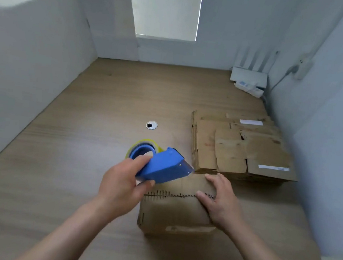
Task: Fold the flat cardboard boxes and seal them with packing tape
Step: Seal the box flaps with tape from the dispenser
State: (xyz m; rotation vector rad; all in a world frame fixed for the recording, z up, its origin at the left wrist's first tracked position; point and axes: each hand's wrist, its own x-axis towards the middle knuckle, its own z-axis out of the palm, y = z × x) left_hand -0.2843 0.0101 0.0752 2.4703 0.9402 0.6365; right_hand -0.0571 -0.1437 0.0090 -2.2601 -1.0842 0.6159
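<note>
On a wood-grain desk (82, 120) hemmed by white walls (37, 52), the left hand (121, 185) grips a blue plastic tape dispenser (163, 165), while the right hand (220, 202) presses relaxed fingers on the folded brown cardboard box (174, 217), near a stack of flat cardboard boxes (238, 145).

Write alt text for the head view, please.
A person's left hand grips a blue tape dispenser over the far edge of a folded cardboard box while the right hand presses down on its top. A stack of flat boxes lies beyond on the wooden desk.
</note>
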